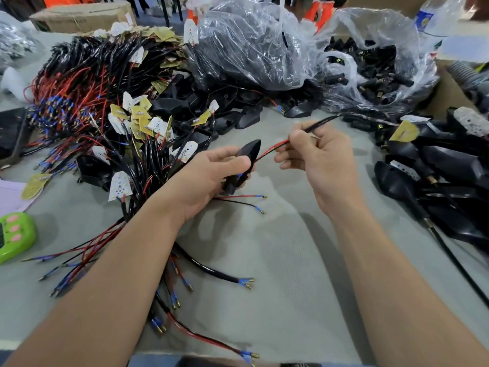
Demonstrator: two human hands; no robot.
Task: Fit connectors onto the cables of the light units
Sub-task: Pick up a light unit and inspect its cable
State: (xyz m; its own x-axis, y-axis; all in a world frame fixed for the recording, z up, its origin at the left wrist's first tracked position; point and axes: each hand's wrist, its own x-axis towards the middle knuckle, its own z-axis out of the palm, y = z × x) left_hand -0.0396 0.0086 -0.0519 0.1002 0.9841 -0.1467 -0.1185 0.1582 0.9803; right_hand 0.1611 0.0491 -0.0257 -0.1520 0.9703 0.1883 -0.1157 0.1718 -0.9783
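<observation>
A black pointed plastic housing (246, 165) is gripped by the left hand (211, 178); its black-sheathed cable with red wire (275, 147) is pinched by the right hand (320, 157).

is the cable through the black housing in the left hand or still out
Through it: red and black wires run from the right hand into the tip of the housing, and two blue-tipped ends emerge below.
</observation>
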